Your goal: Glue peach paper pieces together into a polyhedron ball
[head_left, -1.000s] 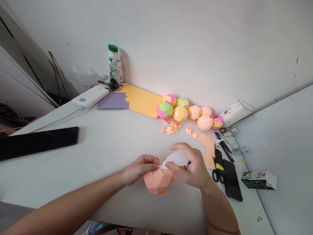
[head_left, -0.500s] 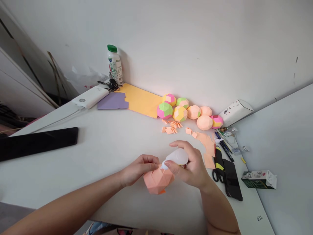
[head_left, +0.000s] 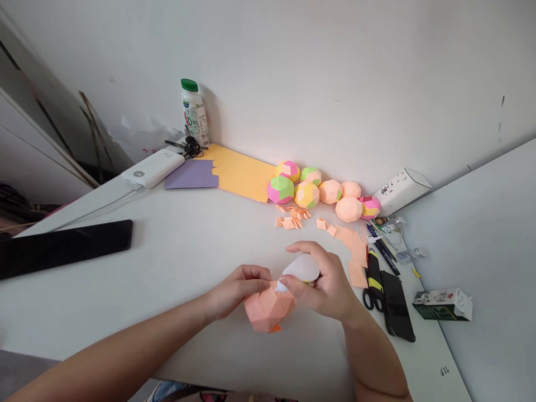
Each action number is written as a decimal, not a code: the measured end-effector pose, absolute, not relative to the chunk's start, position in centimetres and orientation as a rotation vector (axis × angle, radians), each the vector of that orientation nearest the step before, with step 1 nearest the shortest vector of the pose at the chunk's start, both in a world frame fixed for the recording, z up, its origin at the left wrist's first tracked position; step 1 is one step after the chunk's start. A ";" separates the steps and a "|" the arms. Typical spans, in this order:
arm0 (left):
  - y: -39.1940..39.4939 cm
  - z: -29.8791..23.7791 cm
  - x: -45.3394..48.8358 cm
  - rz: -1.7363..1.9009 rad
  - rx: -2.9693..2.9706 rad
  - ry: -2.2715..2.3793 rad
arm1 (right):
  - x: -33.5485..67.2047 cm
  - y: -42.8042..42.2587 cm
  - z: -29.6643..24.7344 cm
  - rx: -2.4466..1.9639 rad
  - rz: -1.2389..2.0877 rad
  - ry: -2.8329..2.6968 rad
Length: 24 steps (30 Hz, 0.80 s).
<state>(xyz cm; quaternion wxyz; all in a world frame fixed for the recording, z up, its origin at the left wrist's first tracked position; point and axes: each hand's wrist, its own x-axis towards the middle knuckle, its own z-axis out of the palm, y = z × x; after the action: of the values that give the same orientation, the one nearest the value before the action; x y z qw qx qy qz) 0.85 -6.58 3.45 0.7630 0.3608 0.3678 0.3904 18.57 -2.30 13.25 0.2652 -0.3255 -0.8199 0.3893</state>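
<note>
A faceted peach paper ball (head_left: 269,310) is held above the near part of the white table by my left hand (head_left: 237,290), whose thumb and fingers pinch its upper left edge. My right hand (head_left: 329,282) is closed around a white glue bottle (head_left: 302,268), tilted with its nozzle down at the ball's top edge. Whether glue is coming out cannot be seen. Small peach paper pieces (head_left: 290,223) lie beyond my hands, and a cut peach sheet (head_left: 355,251) lies to the right.
Several finished paper balls (head_left: 307,194) line the wall beside yellow card (head_left: 243,172) and purple card (head_left: 190,174). Scissors (head_left: 372,300), a cutter (head_left: 376,273) and a phone (head_left: 397,307) lie at right. A power bank (head_left: 154,168), a bottle (head_left: 195,114) and a black slab (head_left: 71,245) are at left.
The view has shifted slightly. Both hands keep their hold, and the glue nozzle stays at the ball's top edge with hardly any movement.
</note>
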 end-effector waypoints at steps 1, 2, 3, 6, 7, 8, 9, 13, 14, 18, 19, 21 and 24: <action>-6.6 3.5 0.8 0.846 0.785 0.799 | 18.6 -2.3 13.3 -0.881 1.057 -2.213; -6.6 3.5 0.8 0.841 0.785 0.797 | 18.6 -2.3 13.3 -0.883 1.058 -2.208; -6.6 3.5 0.8 0.835 0.786 0.795 | 18.5 -2.3 13.2 -0.885 1.055 -2.202; -6.5 3.5 0.7 0.815 0.793 0.790 | 18.4 -2.4 13.1 -0.887 1.035 -2.182; -6.5 3.5 0.7 0.812 0.796 0.788 | 18.3 -2.4 13.0 -0.884 1.023 -2.174; -6.6 3.5 0.7 0.810 0.799 0.785 | 18.3 -2.4 12.9 -0.882 1.009 -2.168; -6.6 3.6 0.7 0.808 0.803 0.783 | 18.2 -2.4 12.9 -0.879 0.996 -2.164; -6.6 3.7 0.7 0.809 0.810 0.782 | 18.3 -2.4 12.9 -0.886 0.994 -2.180; -6.6 3.7 0.7 0.811 0.808 0.784 | 18.4 -2.4 13.0 -0.888 1.000 -2.188; -6.5 3.7 0.8 0.835 0.792 0.797 | 18.7 -2.3 13.1 -0.899 1.017 -2.229; -6.5 3.7 0.8 0.836 0.789 0.799 | 18.7 -2.3 13.1 -0.902 1.020 -2.234; -6.5 3.6 0.8 0.830 0.790 0.798 | 18.7 -2.3 13.0 -0.906 1.021 -2.228; -6.5 3.7 0.8 0.819 0.798 0.795 | 18.5 -2.4 12.9 -0.906 1.011 -2.201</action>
<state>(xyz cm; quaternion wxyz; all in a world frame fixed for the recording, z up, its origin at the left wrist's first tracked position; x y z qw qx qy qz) 0.77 -6.53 3.71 0.7672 0.3677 0.3660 0.3772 18.48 -2.38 12.93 0.2745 -0.3370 -0.8184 0.3759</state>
